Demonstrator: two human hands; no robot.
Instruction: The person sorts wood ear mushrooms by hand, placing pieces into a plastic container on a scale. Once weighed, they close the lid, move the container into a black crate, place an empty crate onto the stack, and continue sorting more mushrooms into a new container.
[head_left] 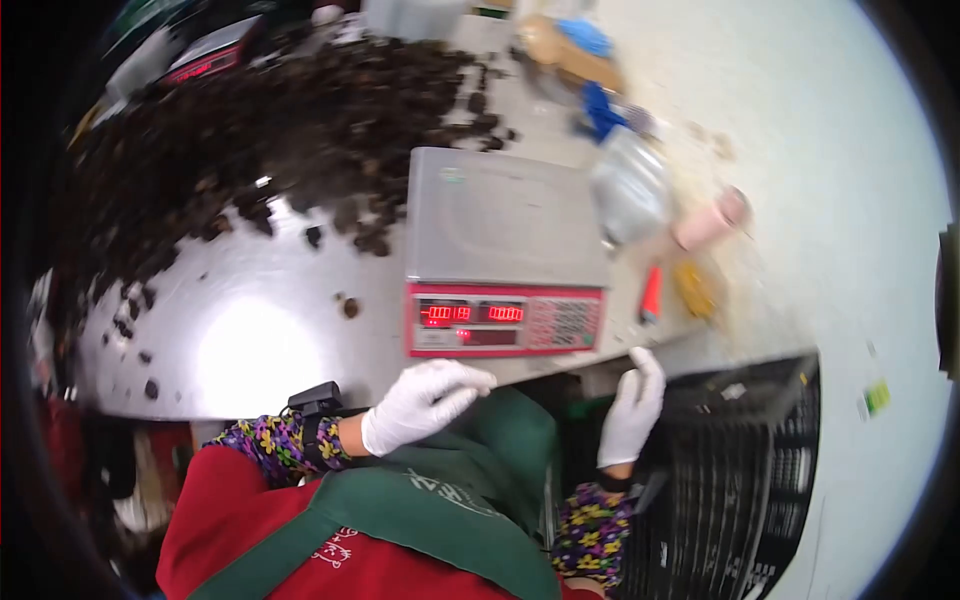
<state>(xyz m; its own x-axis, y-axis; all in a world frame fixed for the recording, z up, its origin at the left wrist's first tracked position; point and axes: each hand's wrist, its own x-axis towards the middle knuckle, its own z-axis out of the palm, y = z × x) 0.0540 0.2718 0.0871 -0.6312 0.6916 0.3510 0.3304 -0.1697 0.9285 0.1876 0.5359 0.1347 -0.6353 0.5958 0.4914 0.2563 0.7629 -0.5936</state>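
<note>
My left hand, in a white glove, hovers at the table's front edge, just below the display of a digital weighing scale. Its fingers point right and are apart from the thumb, with nothing visible between them. To the right and lower is my right hand, also white-gloved, fingers stretched upward and holding nothing. The scale has a bare grey platform and a red front panel with lit red digits. Neither hand touches it.
Many dark brown lumps cover the metal table's left and back. A second scale stands far left. Right of the near scale lie a clear plastic bag, a pink roll, a red-handled item and something yellow. Black crates stand below.
</note>
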